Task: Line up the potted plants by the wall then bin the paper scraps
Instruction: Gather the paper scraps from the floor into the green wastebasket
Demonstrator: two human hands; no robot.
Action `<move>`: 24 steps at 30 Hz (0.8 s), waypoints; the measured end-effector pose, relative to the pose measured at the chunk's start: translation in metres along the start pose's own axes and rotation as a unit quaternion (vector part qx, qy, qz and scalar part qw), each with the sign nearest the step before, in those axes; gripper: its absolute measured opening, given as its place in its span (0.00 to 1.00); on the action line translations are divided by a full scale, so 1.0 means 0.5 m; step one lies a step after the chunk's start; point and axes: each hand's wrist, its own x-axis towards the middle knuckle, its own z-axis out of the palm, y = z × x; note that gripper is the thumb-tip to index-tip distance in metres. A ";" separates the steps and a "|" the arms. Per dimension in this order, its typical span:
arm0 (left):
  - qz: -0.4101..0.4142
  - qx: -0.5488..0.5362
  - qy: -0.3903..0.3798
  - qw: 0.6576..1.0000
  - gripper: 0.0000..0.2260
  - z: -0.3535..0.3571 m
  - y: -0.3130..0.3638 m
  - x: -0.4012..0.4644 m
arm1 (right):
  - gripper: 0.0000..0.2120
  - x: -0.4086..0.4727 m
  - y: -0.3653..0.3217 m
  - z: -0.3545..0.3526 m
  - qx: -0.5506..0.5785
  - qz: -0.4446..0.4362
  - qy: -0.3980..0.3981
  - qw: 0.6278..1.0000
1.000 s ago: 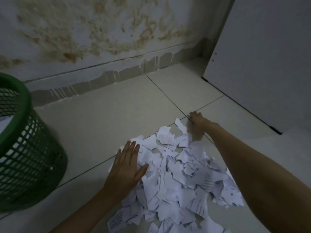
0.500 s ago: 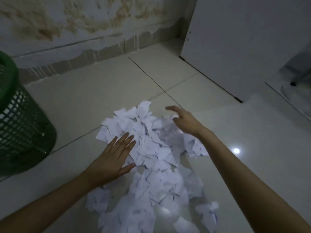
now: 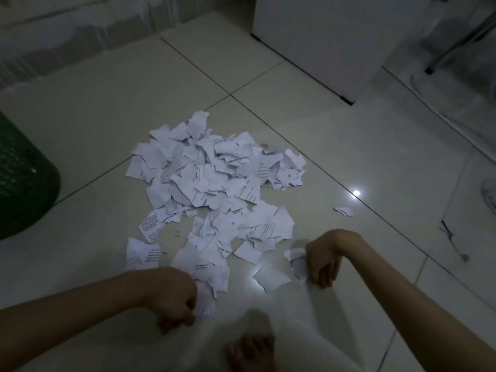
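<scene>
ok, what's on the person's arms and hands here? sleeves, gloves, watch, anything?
Nothing visible. The left hand and right hand are bare, no gloves, with no rings visible on the fingers. Both forearms are bare to the frame edge: no sleeves, watch or bands. The picture is dim, so small marks could be missed.

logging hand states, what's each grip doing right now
Left hand: grip curled at the near edge of the torn white paper scraps; hold unclear.
Right hand: grip closed on a crumpled white scrap.
</scene>
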 end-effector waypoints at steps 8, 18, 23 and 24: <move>-0.025 -0.176 0.338 0.924 0.10 -0.032 -0.032 0.014 | 0.09 -0.045 -0.084 -0.046 0.258 -0.301 0.211 0.893; 0.031 -0.115 0.219 0.968 0.15 -0.025 0.024 0.051 | 0.08 -0.023 -0.099 0.017 0.064 -0.204 0.049 0.976; 0.039 -0.146 0.343 0.927 0.12 -0.049 0.015 0.039 | 0.09 -0.070 -0.039 -0.032 0.350 -0.270 0.252 0.861; 0.031 -0.150 0.375 0.914 0.10 -0.049 0.009 0.035 | 0.08 -0.064 -0.020 -0.041 0.384 -0.237 0.329 0.830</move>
